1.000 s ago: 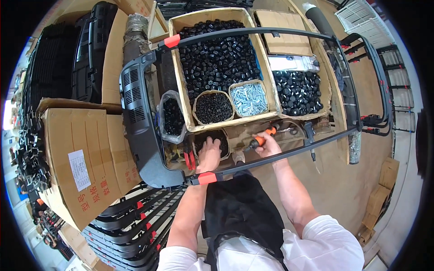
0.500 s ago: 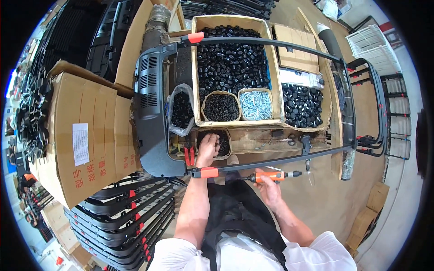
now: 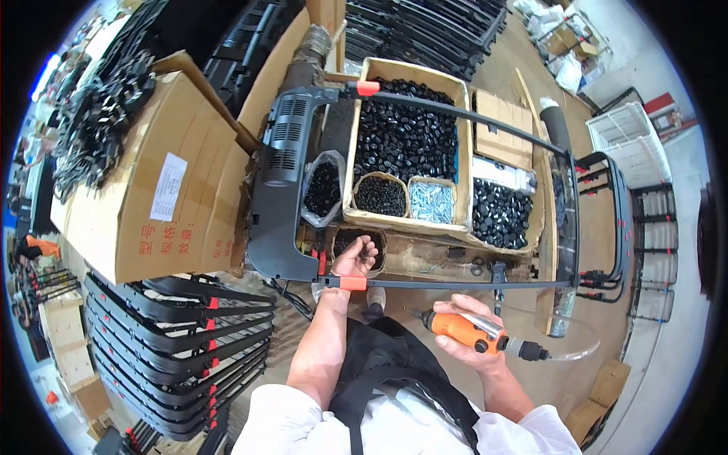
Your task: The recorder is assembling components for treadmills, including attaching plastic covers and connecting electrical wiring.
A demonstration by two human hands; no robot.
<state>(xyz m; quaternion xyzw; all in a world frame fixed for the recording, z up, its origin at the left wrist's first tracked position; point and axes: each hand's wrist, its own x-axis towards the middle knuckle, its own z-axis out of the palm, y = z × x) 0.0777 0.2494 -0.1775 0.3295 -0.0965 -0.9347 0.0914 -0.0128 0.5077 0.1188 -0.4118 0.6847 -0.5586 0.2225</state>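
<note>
From your head camera, the tabletop (image 3: 455, 258) was crowded, and its near edge was crossed by a long black frame bar (image 3: 455, 284) with an orange clip (image 3: 353, 283) just under your left wrist. A second bar (image 3: 470, 120) with one orange clip ran across the far side, and the two met at the right in a rounded frame end (image 3: 607, 220). Open room lay only on your side of the near bar, over the floor by your apron.

One big cardboard box (image 3: 406, 140) held black caps. In front of it sat two small tubs: one of black parts (image 3: 379, 196), one of silver screws (image 3: 432, 202). One clear bag of black pieces (image 3: 322, 189) stood to their left, one tray of black caps (image 3: 500, 216) to their right. A third small tub (image 3: 356, 241) sat nearest the near edge. A large carton (image 3: 167, 182) with a white label stood at your left, above a stack of black frames (image 3: 174, 334).

Your left hand (image 3: 356, 258) reached over the near bar into that nearest tub, its grip curled loosely over the black parts; you could not tell whether it pinched any. Your right hand (image 3: 466, 334) stayed low and near your body, its grip wrapped tight around one orange power screwdriver (image 3: 474, 334), lying level, with a clear hose (image 3: 569, 349) at its right end.
</note>
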